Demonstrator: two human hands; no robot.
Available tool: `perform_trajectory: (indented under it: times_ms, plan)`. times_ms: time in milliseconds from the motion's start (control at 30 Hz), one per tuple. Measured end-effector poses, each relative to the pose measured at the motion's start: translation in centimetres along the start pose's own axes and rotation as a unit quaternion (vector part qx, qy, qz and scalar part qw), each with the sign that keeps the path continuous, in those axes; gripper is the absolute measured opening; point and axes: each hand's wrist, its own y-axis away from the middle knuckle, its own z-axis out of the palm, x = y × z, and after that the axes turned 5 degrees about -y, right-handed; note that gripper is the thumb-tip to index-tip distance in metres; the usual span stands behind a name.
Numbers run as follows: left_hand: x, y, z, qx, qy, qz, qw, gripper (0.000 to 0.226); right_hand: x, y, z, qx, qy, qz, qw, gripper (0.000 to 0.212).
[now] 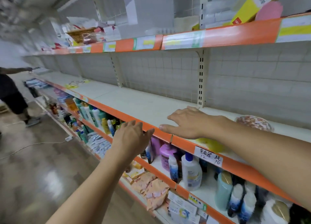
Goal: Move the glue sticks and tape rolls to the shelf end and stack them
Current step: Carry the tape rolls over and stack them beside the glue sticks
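A long white shelf (134, 104) with an orange front strip runs from near right to far left. My right hand (183, 122) hovers flat over the shelf with straight fingers and holds nothing. My left hand (131, 136) reaches toward the orange shelf edge, fingers relaxed, also holding nothing. A yellow item (210, 143) lies on the shelf under my right forearm. A round patterned object (254, 122) sits further right. Small yellow items (75, 84) lie far down the shelf, too blurred to name. I cannot make out glue sticks or tape rolls clearly.
Lower shelves hold bottles (191, 171) and orange packets (151, 185). The upper shelf carries a wicker basket (80, 34) and boxes. A person (11, 95) stands at the far left end of the aisle. A white cable (33, 144) runs across the glossy floor.
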Motion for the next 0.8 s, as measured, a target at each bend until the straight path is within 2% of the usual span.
perform_trajectory:
  times_ms: [200,400,567,667,800]
  plan:
    - [-7.6,-3.0,1.1,-0.053,-0.027,-0.050,0.997,0.068,-4.1,-8.6,1.6,-0.029,-0.014,-0.036,0.999,0.085]
    - [-14.0,-6.3,2.3,-0.061,-0.020,-0.078,0.995,0.066,-8.4,-16.0,4.0,-0.032,-0.030,-0.074,0.996,0.069]
    - [-19.0,-8.9,3.2,-0.059,-0.014,-0.103,0.993,0.065,-12.0,-23.0,4.7,-0.020,-0.045,-0.107,0.993,0.092]
    - [-22.0,-10.6,3.6,-0.053,-0.012,-0.117,0.992,0.066,-14.1,-26.5,4.6,-0.030,-0.036,-0.117,0.992,0.078]
    - [-26.6,-13.7,4.7,-0.060,-0.022,-0.138,0.988,0.062,-17.1,-31.8,4.6,-0.033,-0.040,-0.140,0.989,0.076]
